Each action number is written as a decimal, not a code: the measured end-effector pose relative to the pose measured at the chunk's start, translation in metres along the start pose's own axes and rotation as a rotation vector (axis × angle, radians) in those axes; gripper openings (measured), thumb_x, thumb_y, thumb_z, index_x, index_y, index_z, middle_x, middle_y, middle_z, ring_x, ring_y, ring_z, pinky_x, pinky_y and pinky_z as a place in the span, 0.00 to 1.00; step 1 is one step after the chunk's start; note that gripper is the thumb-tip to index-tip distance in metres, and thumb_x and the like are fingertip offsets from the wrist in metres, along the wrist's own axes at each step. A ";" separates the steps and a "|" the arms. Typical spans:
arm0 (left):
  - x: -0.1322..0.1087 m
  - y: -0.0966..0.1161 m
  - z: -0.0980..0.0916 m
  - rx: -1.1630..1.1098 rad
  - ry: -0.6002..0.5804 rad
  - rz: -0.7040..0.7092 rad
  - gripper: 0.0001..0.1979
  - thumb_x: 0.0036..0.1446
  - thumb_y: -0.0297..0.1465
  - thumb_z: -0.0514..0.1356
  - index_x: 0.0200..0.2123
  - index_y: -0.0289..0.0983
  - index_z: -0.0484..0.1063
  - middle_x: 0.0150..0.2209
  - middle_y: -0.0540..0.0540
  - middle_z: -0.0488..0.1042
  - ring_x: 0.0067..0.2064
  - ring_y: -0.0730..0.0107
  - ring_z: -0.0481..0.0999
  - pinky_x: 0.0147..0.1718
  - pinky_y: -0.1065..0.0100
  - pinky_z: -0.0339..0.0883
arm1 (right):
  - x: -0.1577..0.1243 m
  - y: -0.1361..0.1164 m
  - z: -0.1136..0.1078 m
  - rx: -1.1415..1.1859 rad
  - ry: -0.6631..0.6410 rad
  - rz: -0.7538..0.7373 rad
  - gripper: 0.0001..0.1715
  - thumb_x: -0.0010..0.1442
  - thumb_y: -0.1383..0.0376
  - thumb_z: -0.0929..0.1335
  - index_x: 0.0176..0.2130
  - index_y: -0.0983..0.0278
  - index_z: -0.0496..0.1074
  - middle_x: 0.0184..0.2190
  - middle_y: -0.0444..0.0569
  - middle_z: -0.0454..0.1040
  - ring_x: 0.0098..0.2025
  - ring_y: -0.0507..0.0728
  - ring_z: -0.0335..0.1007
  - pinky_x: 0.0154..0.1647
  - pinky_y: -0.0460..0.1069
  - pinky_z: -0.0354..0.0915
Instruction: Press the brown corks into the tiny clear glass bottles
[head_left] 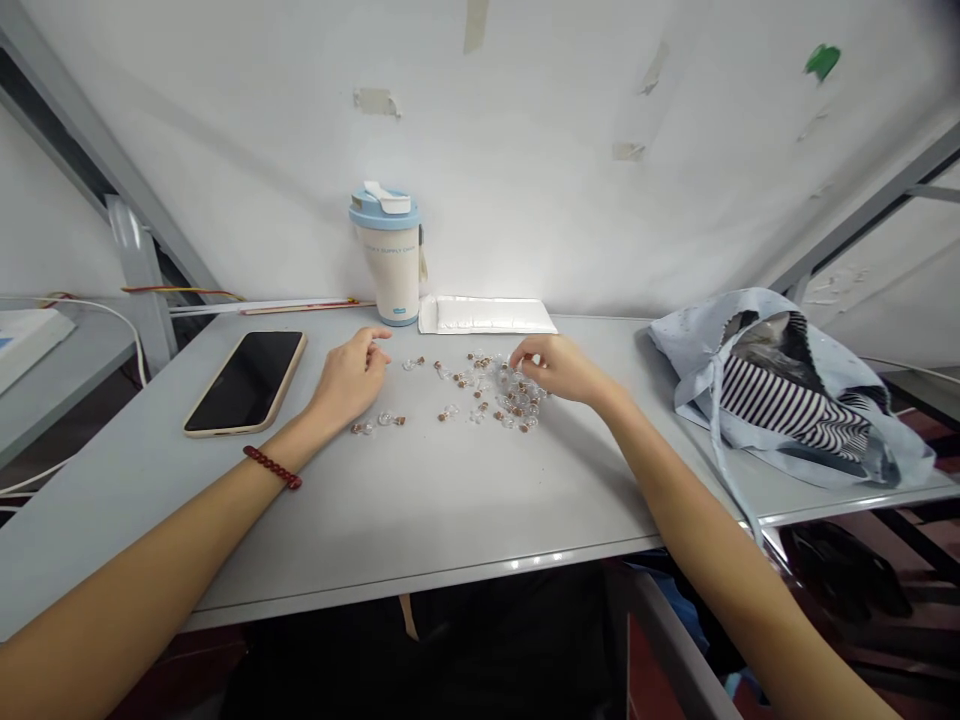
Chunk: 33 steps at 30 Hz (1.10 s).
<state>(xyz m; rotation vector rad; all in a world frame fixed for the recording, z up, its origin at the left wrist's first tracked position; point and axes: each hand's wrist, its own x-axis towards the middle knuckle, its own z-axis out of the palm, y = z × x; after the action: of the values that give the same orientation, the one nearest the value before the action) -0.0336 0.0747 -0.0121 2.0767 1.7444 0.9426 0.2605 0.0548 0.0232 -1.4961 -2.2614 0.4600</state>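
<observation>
Many tiny clear glass bottles with brown corks lie on the grey desk [450,500]. Most sit in a loose pile [517,405] right of centre, and a few, such as one small corked bottle [448,412], lie apart to the left. My right hand [559,368] is over the pile's upper right edge, fingers bent and tips pinched among the bottles; whatever they grip is too small to make out. On the left, my left hand [349,378] rests on the desk beside the strays, index finger stretched out, others loosely bent, apparently holding nothing. A red bead bracelet [271,466] circles that wrist.
A phone [247,383] lies left of my left hand. A lidded cup [388,260] stands against the wall, beside a flat white packet [487,315]. At the right is a light-blue cloth bag [694,375] with striped fabric inside; its strap hangs over the front edge.
</observation>
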 end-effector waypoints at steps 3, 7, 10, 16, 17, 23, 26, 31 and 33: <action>0.000 -0.002 0.002 0.044 -0.016 0.025 0.22 0.58 0.28 0.46 0.52 0.34 0.71 0.38 0.42 0.79 0.40 0.60 0.78 0.42 0.62 0.69 | 0.003 -0.004 0.021 -0.033 -0.003 -0.165 0.21 0.57 0.78 0.60 0.43 0.65 0.76 0.47 0.54 0.77 0.50 0.60 0.71 0.49 0.54 0.66; 0.001 -0.007 0.005 0.118 -0.050 0.059 0.24 0.59 0.27 0.44 0.53 0.35 0.72 0.36 0.42 0.78 0.40 0.58 0.78 0.42 0.61 0.69 | 0.003 -0.014 0.044 -0.092 -0.071 -0.292 0.28 0.58 0.81 0.58 0.50 0.65 0.74 0.54 0.55 0.74 0.58 0.62 0.66 0.56 0.59 0.64; 0.002 -0.011 0.007 0.191 -0.094 0.077 0.25 0.59 0.27 0.45 0.55 0.37 0.72 0.37 0.42 0.79 0.41 0.56 0.78 0.42 0.60 0.69 | 0.002 -0.019 0.049 -0.118 -0.099 -0.314 0.30 0.58 0.82 0.58 0.52 0.63 0.73 0.60 0.53 0.70 0.62 0.64 0.63 0.58 0.63 0.62; 0.000 -0.010 0.010 0.347 -0.207 0.142 0.27 0.59 0.27 0.46 0.56 0.48 0.74 0.39 0.42 0.76 0.37 0.56 0.77 0.36 0.62 0.68 | 0.005 -0.005 0.029 -0.058 0.025 -0.195 0.31 0.54 0.82 0.57 0.49 0.65 0.75 0.58 0.55 0.71 0.57 0.61 0.68 0.54 0.57 0.65; -0.001 -0.010 0.010 0.357 -0.224 0.144 0.27 0.59 0.27 0.46 0.55 0.48 0.75 0.40 0.42 0.76 0.37 0.56 0.77 0.35 0.62 0.68 | 0.006 -0.001 0.024 -0.053 0.050 -0.158 0.30 0.55 0.82 0.56 0.47 0.66 0.76 0.56 0.56 0.73 0.55 0.61 0.70 0.51 0.56 0.66; -0.001 -0.012 0.010 0.287 -0.214 0.160 0.26 0.60 0.25 0.44 0.54 0.42 0.75 0.45 0.40 0.76 0.44 0.55 0.77 0.42 0.59 0.68 | 0.006 0.011 0.003 -0.050 0.068 -0.035 0.25 0.55 0.79 0.56 0.33 0.66 0.79 0.38 0.53 0.77 0.34 0.54 0.70 0.35 0.49 0.64; -0.001 -0.012 0.011 0.248 -0.185 0.180 0.24 0.60 0.26 0.45 0.54 0.39 0.73 0.47 0.40 0.76 0.47 0.55 0.76 0.45 0.59 0.68 | 0.004 0.012 -0.002 0.017 -0.052 0.004 0.23 0.52 0.77 0.58 0.31 0.64 0.79 0.39 0.51 0.77 0.30 0.52 0.67 0.31 0.48 0.62; -0.001 -0.010 0.011 0.235 -0.175 0.167 0.24 0.60 0.25 0.44 0.53 0.37 0.72 0.46 0.40 0.76 0.45 0.56 0.77 0.44 0.59 0.69 | 0.002 0.016 -0.008 0.019 -0.251 0.076 0.21 0.48 0.77 0.60 0.29 0.63 0.80 0.38 0.49 0.77 0.32 0.53 0.67 0.33 0.48 0.62; -0.001 -0.010 0.011 0.228 -0.169 0.166 0.24 0.59 0.25 0.44 0.53 0.36 0.72 0.44 0.40 0.77 0.45 0.56 0.77 0.44 0.59 0.69 | 0.002 0.017 -0.011 0.012 -0.272 0.097 0.20 0.47 0.76 0.60 0.29 0.63 0.79 0.38 0.49 0.77 0.32 0.52 0.66 0.33 0.48 0.61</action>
<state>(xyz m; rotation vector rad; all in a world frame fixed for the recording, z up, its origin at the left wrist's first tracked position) -0.0344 0.0788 -0.0267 2.3984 1.6804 0.6103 0.2791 0.0639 0.0249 -1.6281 -2.3885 0.7448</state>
